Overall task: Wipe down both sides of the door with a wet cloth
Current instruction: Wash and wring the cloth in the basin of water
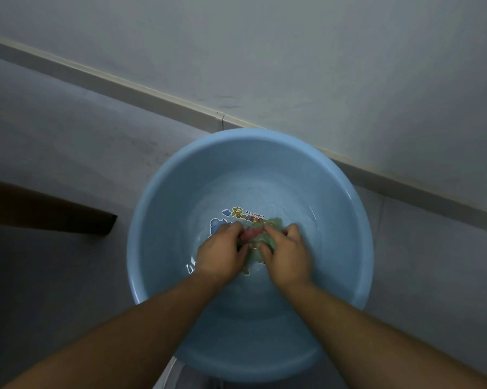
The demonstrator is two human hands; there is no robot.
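Dim, bluish, even light; wide-angle bending at the edges, both hands [253, 255] slightly motion-blurred.

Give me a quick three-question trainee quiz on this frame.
1. True or false: the round light-blue plastic basin holds water.
2. What do the left hand and right hand grip? A) yellow sponge B) crumpled green-and-pink cloth C) basin rim
3. Fill in: the colourful cartoon print sits on the basin's ____.
Key: 1 true; 2 B; 3 bottom.
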